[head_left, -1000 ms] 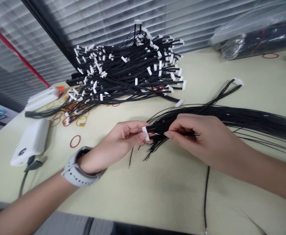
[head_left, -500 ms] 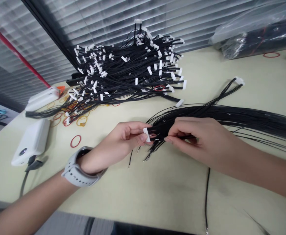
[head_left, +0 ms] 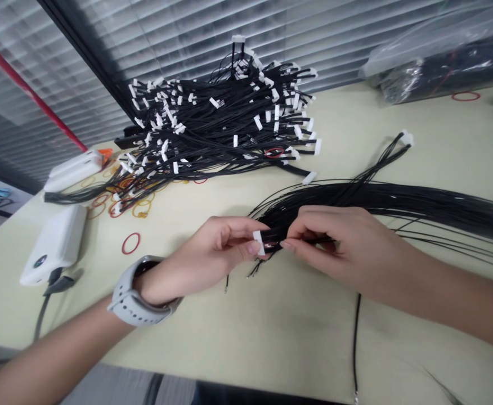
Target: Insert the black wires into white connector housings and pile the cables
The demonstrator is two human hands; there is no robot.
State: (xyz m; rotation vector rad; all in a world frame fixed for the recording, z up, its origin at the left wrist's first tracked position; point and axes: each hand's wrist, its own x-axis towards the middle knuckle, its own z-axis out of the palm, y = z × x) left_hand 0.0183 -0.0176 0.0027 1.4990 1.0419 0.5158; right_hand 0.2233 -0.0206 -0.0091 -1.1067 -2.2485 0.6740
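Note:
My left hand [head_left: 213, 256], with a grey watch [head_left: 130, 298] on its wrist, pinches a small white connector [head_left: 259, 242] between thumb and fingers. My right hand [head_left: 339, 244] pinches a thin black wire [head_left: 314, 241] whose tip meets that connector. Both hands work at the near end of a loose bundle of black wires [head_left: 398, 199] that runs off to the right across the pale table [head_left: 272, 337]. One wire set with a white connector [head_left: 406, 138] lies across the bundle.
A big heap of black wires with white connectors [head_left: 221, 124] fills the back centre. Rubber bands [head_left: 130, 243] are scattered at the left, near two white devices [head_left: 54, 242] [head_left: 73, 169]. A plastic bag of wires [head_left: 440, 62] lies at the back right. A single black wire [head_left: 355, 343] trails toward the front edge.
My left hand has slid a little to the right with the connector, closing the gap to my right fingertips. The wire set with the connector has shifted slightly.

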